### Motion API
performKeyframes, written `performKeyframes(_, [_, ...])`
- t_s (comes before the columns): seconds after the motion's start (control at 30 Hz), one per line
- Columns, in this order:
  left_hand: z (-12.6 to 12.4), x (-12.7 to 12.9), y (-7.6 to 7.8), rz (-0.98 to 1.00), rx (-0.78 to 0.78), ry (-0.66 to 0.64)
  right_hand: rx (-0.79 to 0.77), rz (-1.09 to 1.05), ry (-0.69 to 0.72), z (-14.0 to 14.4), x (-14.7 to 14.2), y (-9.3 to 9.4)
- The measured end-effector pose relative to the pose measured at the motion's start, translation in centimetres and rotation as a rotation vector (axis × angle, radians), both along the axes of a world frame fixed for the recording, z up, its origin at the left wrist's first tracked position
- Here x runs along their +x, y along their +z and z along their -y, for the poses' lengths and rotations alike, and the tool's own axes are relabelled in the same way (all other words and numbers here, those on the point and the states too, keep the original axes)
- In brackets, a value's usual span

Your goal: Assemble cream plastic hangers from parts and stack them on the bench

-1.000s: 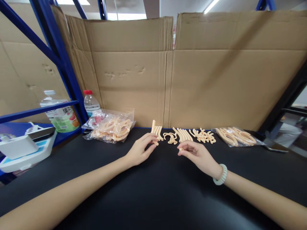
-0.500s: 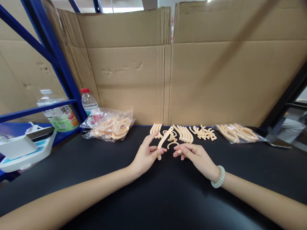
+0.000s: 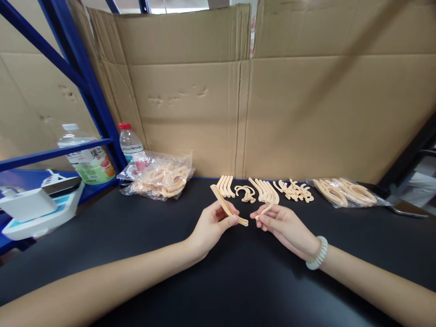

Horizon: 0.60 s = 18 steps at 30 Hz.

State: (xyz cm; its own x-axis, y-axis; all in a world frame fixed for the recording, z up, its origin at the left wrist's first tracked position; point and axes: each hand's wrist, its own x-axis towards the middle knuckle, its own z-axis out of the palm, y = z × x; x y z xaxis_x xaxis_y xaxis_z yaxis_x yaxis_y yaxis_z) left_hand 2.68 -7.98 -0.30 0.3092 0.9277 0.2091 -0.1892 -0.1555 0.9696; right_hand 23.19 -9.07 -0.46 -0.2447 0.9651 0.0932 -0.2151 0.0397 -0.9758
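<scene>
My left hand (image 3: pixel 215 225) is closed on a long, slightly curved beige strip (image 3: pixel 224 204), which slants from upper left down to its rounded end near my right hand. Between the thumb and fingers of my right hand (image 3: pixel 281 225) is a small curved beige piece (image 3: pixel 265 211). The two held pieces are close together but apart, above the black table. Behind them lie a row of beige strips (image 3: pixel 226 186), some curved beige pieces (image 3: pixel 245 193), a second row of strips (image 3: pixel 264 190) and a pile of small beige parts (image 3: pixel 293 190).
A clear plastic bag of beige parts (image 3: pixel 166 179) lies at the back left, another bag (image 3: pixel 345 191) at the back right. Bottles (image 3: pixel 89 159) and a white device (image 3: pixel 29 206) stand on the left by a blue frame (image 3: pixel 81 86). Cardboard (image 3: pixel 190 109) walls off the back.
The strip in my left hand has turned, its near end now pointing right toward my right hand. The curved piece in my right hand has been raised and now shows above the fingers.
</scene>
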Motion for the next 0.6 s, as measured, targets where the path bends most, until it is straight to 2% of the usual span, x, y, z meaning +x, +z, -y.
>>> performKeyframes(0.13, [0.1,0.0,-0.1,-0.056,0.107,0.020,-0.002,0.035,0.027,0.3,-0.1,0.1])
performKeyframes(0.23, [0.3,0.0,-0.1,-0.066,0.170,-0.015,-0.048,0.032,0.116,0.6,-0.2,0.2])
performKeyframes(0.37, [0.8,0.1,0.1,-0.062,0.197,-0.062,-0.093,-0.023,0.176,0.9,-0.5,0.3])
performKeyframes(0.6, [1.4,0.2,0.5,-0.168,0.265,-0.047,-0.166,-0.049,0.211,1.0,-0.5,0.5])
